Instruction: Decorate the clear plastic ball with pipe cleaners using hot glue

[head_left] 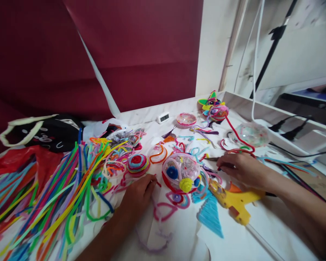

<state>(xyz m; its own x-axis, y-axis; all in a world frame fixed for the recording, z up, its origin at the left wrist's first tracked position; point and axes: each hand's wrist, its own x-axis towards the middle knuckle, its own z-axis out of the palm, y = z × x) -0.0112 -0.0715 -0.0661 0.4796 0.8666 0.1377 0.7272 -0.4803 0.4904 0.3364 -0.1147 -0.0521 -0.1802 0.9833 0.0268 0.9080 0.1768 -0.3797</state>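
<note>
My left hand point(141, 192) is closed in a pinch on a short red pipe cleaner point(158, 181), just left of a clear ball point(186, 165) decorated with pipe cleaners. Blue and yellow coils sit on the ball's near side. Scissors point(212, 158) are in my right hand point(241, 169), their blades pointing left toward the ball and the red handle partly hidden by the fingers. Below that hand lies a yellow glue gun point(244, 202). A blue ribbed triangle point(210, 216) made of pipe cleaners rests beside the gun. Pink pipe-cleaner loops point(165, 212) lie in front of the ball.
Many loose pipe cleaners point(59, 192) cover the left side, with a black bag point(59, 134) behind them. A spiral-wound dome point(138, 164), a small white clock point(163, 117) and a colourful figure point(216, 110) stand farther back. Black plugs and cables point(290, 130) run along the right edge.
</note>
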